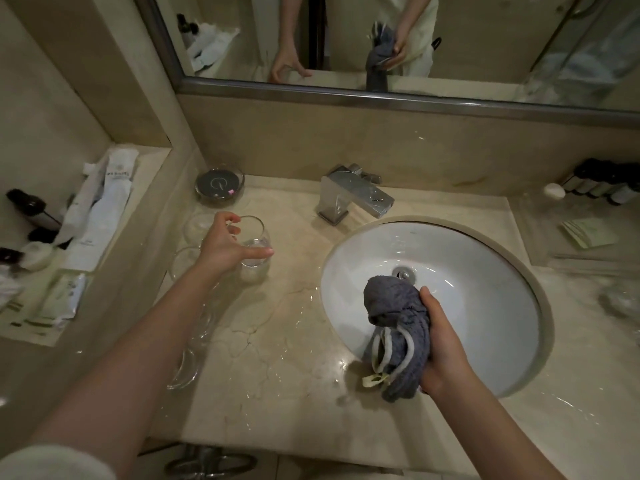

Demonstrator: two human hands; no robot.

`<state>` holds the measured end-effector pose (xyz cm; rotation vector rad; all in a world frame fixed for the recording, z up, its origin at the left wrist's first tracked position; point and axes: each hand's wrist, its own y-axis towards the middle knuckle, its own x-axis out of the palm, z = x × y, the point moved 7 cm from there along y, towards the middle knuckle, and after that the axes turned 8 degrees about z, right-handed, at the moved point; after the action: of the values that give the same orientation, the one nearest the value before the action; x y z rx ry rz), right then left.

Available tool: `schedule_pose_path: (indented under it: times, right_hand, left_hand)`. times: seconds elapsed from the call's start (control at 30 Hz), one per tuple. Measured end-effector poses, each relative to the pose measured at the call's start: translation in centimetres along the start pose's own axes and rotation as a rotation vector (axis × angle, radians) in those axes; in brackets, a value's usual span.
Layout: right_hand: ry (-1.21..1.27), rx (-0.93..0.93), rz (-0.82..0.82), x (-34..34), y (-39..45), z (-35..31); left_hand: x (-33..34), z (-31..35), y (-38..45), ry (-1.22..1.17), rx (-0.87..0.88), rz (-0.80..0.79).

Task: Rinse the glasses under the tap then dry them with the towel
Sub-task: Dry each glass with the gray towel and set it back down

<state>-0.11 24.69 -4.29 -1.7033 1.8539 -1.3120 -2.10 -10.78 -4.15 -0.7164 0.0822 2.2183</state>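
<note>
A clear drinking glass [254,256] stands upright on the marble counter left of the sink. My left hand [225,245] reaches over it, thumb and fingers curled round its rim. Several more clear glasses [192,230] stand behind and under my left forearm. My right hand [441,344] grips a bunched grey towel [398,334] with pale trim, held above the front left part of the white sink basin [485,306]. The chrome tap [353,195] stands behind the basin; no water is seen running.
Water streaks lie on the counter [277,341] between glasses and basin. A black ashtray-like dish [219,183] sits at the back left. Toiletry packets [100,209] fill the left shelf. Small bottles [606,183] and a packet [588,232] stand at the right. A mirror [381,36] spans the back wall.
</note>
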Motion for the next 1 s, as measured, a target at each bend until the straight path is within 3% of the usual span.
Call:
schedule_pose_path:
  times: [0.23, 0.6, 1.0]
  right_hand:
    - [-0.012, 0.018, 0.074, -0.5, 0.5, 0.1]
    - [0.015, 0.020, 0.075, -1.7, 1.4, 0.1]
    - [0.046, 0.044, 0.068, -3.3, 1.3, 0.4]
  left_hand:
    - [0.0, 1.2, 2.1, 0.341, 0.097, 0.170]
    - [0.6, 0.3, 2.6, 0.586, 0.069, 0.135]
    - [1.3, -0.2, 2.3, 0.588, 0.021, 0.125]
